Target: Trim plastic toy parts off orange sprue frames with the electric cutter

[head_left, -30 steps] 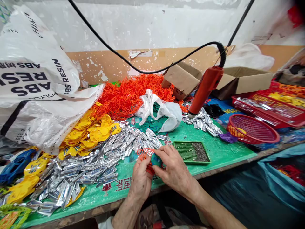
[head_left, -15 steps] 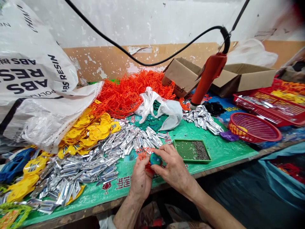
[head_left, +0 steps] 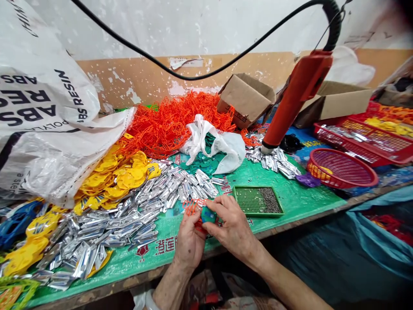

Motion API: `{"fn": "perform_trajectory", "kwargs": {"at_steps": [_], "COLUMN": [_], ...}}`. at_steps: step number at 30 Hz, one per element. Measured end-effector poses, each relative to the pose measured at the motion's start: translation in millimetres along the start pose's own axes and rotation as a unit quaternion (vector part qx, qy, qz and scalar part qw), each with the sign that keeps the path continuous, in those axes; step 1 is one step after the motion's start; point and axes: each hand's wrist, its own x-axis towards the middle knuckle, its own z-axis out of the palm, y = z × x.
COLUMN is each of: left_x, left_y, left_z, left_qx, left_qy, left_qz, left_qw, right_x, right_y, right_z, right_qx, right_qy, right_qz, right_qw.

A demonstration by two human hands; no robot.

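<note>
Holding one green disc and orange wirework together above the table, the left hand is clamping the wirework, the right hand pinching the disc. One red driver is hanging before two cardboard boxes, partly hiding one. One green tray is holding dark bits; one round basket, something yellow.

Orange piece in left fingers; teal piece in right fingers
</note>
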Motion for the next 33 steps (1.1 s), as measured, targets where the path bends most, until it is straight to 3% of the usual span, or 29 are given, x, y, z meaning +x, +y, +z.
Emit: {"fn": "perform_trajectory", "kwargs": {"at_steps": [7,12,18,29,33], "left_x": [-4,-3,-5,-5,-6], "left_y": [1,-4,-4,-2,-3], "left_z": [-2.5,-5.6,-1.4,0.3,-2.0], "left_qx": [-0.003,0.046,0.090,0.086,0.082], "left_qy": [0.009,-0.018,0.001,0.011,0.016], "left_qz": [0.020,0.010,0.017,0.023,0.027], "left_qw": [1.000,0.999,0.996,0.996,0.996], "right_x": [3,-7,-19,-24,-21], "right_y": [-3,-8,-7,-1,0], "right_z": [0,6,13,13,9], "right_qx": [0.026,-0.044,-0.094,0.039,0.068], "right_qy": [0.011,0.018,0.075,0.120,0.099], "right_qz": [0.001,-0.013,-0.037,0.006,0.016], "right_qw": [1.000,0.999,0.992,0.992,0.993]}}
